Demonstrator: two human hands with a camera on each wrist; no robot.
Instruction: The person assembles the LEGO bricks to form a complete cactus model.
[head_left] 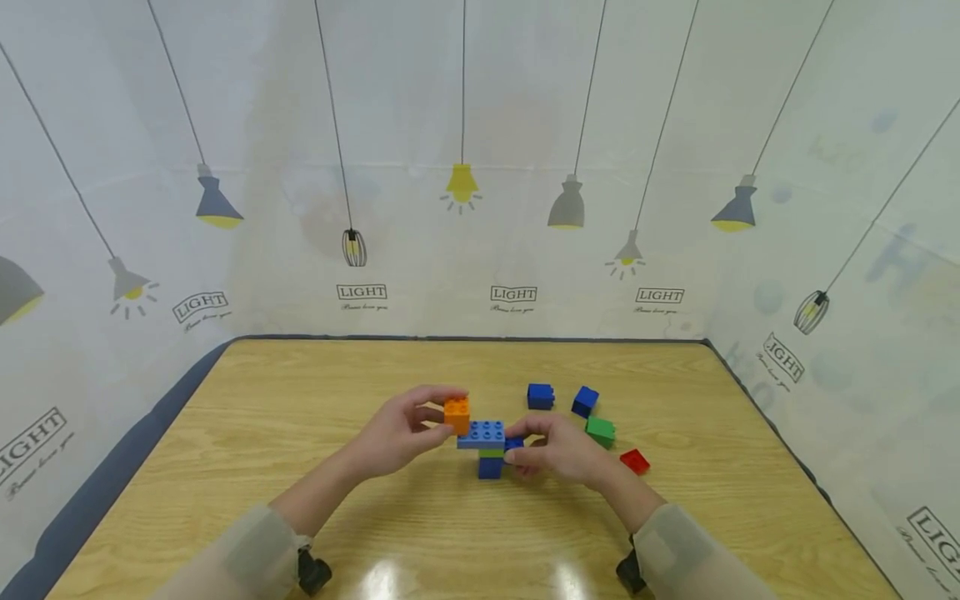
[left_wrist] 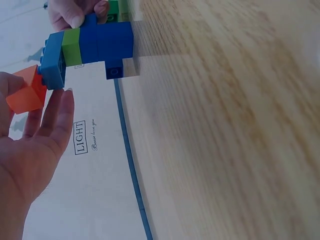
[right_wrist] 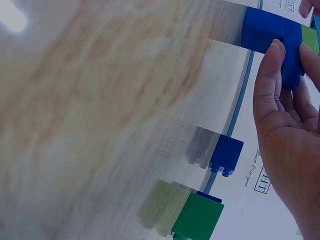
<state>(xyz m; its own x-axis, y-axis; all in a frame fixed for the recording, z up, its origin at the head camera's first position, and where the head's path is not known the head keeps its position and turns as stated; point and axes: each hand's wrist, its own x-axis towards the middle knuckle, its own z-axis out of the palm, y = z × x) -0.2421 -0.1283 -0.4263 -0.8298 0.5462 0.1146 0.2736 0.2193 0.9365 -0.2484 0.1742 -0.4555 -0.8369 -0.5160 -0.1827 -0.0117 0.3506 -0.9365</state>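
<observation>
Where left fingers (left_wrist: 64,114) pinch, orange block (left_wrist: 32,95) partly hidden.

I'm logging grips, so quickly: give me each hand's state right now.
Left hand: holding the orange building brick.
Right hand: pinching the dark blue brick that juts sideways from the stack.

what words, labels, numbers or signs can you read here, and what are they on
"LIGHT": in printed frames, repeated across the white wall covering.
"love you": in script under those frames; its first word is too small to read surely.
Faint blue mark on the covering's right side: perhaps an "H", too blurred to be sure.
Toy building bricks: no readable text.
</observation>
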